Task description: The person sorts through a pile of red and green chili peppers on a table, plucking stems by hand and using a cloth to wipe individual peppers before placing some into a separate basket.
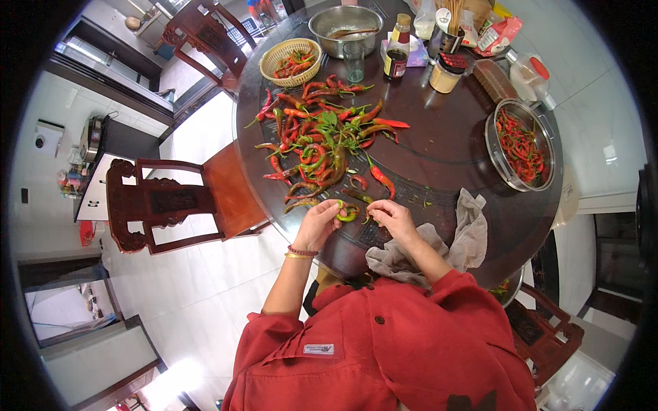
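Note:
My left hand (325, 220) pinches a curled green chili pepper (350, 213) over the near edge of the round table. At the fingertips of my right hand (395, 218) shows a thin green stem (366, 220), its far end partly hidden by the fingers. Just beyond my hands lie a dark green-brown pepper (358, 195), a short red pepper piece (359, 181) and a long red chili pepper (382, 179). Farther off spreads a heap of red and green chili peppers (313, 138), with a leafy green sprig (331, 126) on top.
A crumpled grey cloth (470, 226) lies by my right forearm. Cut peppers fill a steel colander (491, 149) at right; a wicker basket (264, 67) holds more. Behind stand a steel basin (321, 38), a glass (354, 64), a sauce bottle (397, 54) and a jar (445, 81).

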`<state>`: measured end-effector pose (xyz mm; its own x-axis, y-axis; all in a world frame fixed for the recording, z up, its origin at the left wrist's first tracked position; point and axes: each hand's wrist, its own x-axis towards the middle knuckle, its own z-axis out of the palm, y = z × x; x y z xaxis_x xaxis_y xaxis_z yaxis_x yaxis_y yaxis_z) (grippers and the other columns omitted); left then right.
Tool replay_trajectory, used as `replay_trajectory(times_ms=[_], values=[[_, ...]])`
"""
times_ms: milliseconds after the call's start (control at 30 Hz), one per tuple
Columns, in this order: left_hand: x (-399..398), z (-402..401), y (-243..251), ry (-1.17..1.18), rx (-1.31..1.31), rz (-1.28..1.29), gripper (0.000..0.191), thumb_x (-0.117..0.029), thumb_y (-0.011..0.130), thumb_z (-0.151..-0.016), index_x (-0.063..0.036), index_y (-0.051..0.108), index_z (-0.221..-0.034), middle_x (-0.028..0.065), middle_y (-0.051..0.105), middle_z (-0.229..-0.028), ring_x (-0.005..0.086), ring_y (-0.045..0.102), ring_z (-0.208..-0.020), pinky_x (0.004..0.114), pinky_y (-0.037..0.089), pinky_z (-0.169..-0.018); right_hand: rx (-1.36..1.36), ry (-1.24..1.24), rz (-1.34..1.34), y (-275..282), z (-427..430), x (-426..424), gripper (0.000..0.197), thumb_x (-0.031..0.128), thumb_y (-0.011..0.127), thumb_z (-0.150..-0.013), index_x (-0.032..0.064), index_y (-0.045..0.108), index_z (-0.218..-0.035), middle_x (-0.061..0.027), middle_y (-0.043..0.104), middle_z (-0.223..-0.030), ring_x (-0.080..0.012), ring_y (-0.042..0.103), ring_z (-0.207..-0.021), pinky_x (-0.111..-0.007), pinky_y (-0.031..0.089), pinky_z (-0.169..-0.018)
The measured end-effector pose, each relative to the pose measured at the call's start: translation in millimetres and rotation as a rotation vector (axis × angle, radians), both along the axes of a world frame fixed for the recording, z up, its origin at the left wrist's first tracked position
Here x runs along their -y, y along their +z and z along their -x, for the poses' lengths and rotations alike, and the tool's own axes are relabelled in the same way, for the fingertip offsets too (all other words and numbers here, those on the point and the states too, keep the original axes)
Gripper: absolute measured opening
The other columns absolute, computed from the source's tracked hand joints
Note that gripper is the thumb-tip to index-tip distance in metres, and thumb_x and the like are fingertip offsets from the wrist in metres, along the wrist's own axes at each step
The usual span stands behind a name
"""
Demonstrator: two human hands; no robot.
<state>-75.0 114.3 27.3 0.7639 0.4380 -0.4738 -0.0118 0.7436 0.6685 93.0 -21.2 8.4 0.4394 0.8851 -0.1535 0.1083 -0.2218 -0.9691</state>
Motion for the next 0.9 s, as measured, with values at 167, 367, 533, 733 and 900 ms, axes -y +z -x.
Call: replay_trajectory(times_ms=[167, 367, 533, 733, 900], values=[[7, 8, -6, 0.083, -0.035, -0.083, 0.011, -0.016, 0.052, -0.090, -0.0052, 0.055, -0.091, 0.0002, 0.056, -0.080, 0.0079, 0.050, -0.072, 0.021, 0.041, -0.067, 0.494, 0.084, 0.084, -2, -8, -1, 0.019, 0.020, 0.060, -0.079, 0.0057, 0.061, -0.091, -0.0073, 0.060, -0.088, -0.0239, 0.058, -0.084, -0.036, 0.047, -0.070], [1, 25, 0, 0.076, -0.114, -0.113, 0.013, -0.002, 0.048, -0.084, -0.0078, 0.052, -0.095, 0.0008, 0.053, -0.087, 0.0112, 0.052, -0.080, 0.027, 0.043, -0.077, 0.823, 0.119, 0.414, -23, 0, -22, 0.034, 0.027, 0.062, -0.076, 0.0078, 0.049, -0.102, -0.0134, 0.056, -0.098, -0.0314, 0.058, -0.090, -0.044, 0.049, -0.072], [7, 42, -15, 0.091, -0.159, -0.104, 0.027, 0.001, 0.054, -0.077, -0.0079, 0.048, -0.101, -0.0017, 0.045, -0.074, 0.0105, 0.050, -0.071, 0.027, 0.045, -0.067, 0.670, 0.099, 0.519, -23, -7, -26, 0.025, 0.018, 0.053, -0.077, 0.0059, 0.047, -0.098, -0.0185, 0.059, -0.095, -0.0363, 0.059, -0.086, -0.047, 0.047, -0.072], [4, 26, -26, -0.109, -0.598, -0.946, 0.020, -0.011, 0.060, -0.078, -0.0082, 0.055, -0.097, 0.0010, 0.052, -0.066, 0.0159, 0.051, -0.058, 0.029, 0.041, -0.053, 0.486, -0.010, 0.420, -41, -28, 0, 0.031, 0.023, 0.055, -0.078, 0.0051, 0.050, -0.102, -0.0200, 0.061, -0.092, -0.0381, 0.058, -0.087, -0.047, 0.045, -0.074], [10, 5, -33, -0.313, -0.760, -1.845, 0.019, -0.016, 0.058, -0.077, -0.0132, 0.059, -0.095, 0.0066, 0.058, -0.077, 0.0249, 0.058, -0.067, 0.036, 0.045, -0.060, 0.924, -0.066, 0.163, -24, -15, 12, 0.027, 0.019, 0.066, -0.074, 0.0065, 0.056, -0.096, -0.0101, 0.057, -0.091, -0.0304, 0.052, -0.092, -0.041, 0.044, -0.079]])
